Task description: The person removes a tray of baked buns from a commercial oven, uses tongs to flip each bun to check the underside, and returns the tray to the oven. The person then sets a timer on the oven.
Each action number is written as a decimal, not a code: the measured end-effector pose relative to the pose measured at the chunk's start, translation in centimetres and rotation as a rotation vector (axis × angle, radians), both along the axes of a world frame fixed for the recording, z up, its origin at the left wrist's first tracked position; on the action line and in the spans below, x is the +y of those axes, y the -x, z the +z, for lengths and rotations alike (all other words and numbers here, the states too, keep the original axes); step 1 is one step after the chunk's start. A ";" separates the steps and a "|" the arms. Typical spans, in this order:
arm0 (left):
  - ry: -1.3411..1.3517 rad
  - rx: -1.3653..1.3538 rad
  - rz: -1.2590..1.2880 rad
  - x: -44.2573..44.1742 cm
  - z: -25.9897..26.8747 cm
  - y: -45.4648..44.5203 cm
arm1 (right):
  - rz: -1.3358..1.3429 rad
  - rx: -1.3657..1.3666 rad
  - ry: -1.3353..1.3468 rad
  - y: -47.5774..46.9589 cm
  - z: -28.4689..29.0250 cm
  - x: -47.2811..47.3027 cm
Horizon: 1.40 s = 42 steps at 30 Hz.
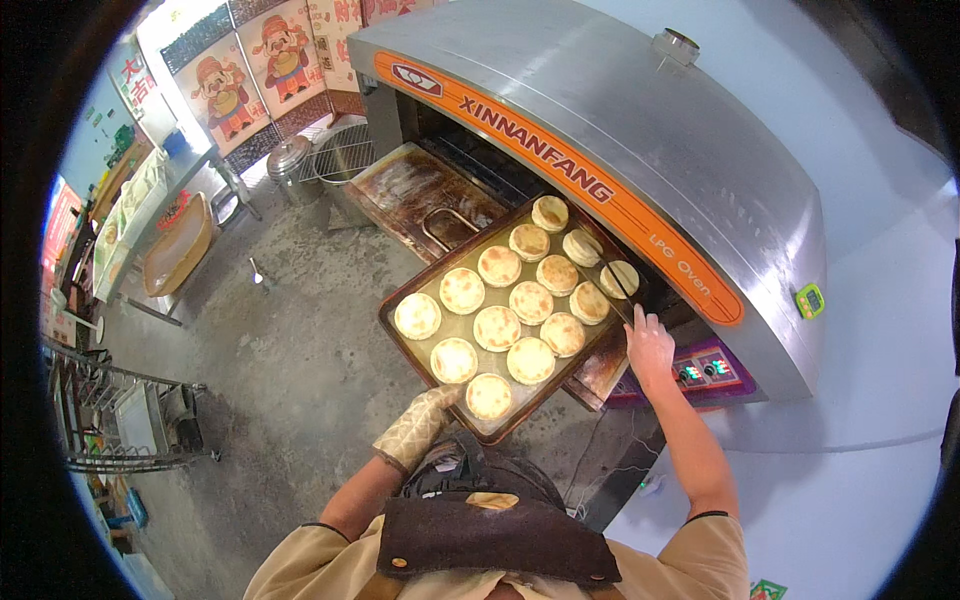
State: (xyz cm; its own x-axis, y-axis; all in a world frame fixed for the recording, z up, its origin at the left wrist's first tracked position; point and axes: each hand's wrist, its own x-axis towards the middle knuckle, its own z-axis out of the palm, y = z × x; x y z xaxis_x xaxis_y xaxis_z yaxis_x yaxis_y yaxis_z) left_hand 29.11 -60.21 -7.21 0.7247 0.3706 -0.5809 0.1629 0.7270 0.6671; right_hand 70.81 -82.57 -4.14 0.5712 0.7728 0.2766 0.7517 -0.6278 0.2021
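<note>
My left hand (421, 426), in a quilted oven mitt, grips the near left edge of a dark-rimmed baking tray (456, 326). Several round flat breads (497, 328) lie on the tray, many browned in patches on top. The tray is tilted in view, with its far end at the mouth of a steel gas oven (600, 97). My bare right hand (649, 346) holds a thin dark tool (619, 286) whose far end reaches the breads at the tray's far right side. Exactly where its tip touches cannot be made out.
The lowered oven door (405, 191) with a handle (442, 225) juts out beyond the tray. Lidded pot (290, 159) and wire rack (341, 154) stand past it. A wheeled metal rack (135, 420) is at left, and a white spoon (256, 271) lies on the floor.
</note>
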 end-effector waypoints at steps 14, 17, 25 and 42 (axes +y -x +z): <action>0.061 -0.028 -0.042 1.2 -0.8 1.2 | -0.481 1.280 -0.502 0.1 -0.2 9.4; 0.081 -0.031 0.001 1.2 -0.2 1.2 | -0.539 1.422 -0.589 0.2 0.7 9.6; 0.018 0.064 -0.093 1.9 4.6 0.7 | -0.778 1.894 -0.831 -3.9 1.0 10.9; -0.102 0.049 -0.149 1.6 1.7 1.3 | -0.262 0.955 -0.603 -6.3 -9.6 12.8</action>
State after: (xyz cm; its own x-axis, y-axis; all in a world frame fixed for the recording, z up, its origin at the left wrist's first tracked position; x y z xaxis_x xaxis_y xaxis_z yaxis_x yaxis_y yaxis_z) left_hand 27.80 -58.58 -5.47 0.7480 0.3204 -0.5812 0.2973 0.6212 0.7251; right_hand 77.08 -69.75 -13.71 0.8690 0.4898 -0.0702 0.2696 -0.5877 -0.7628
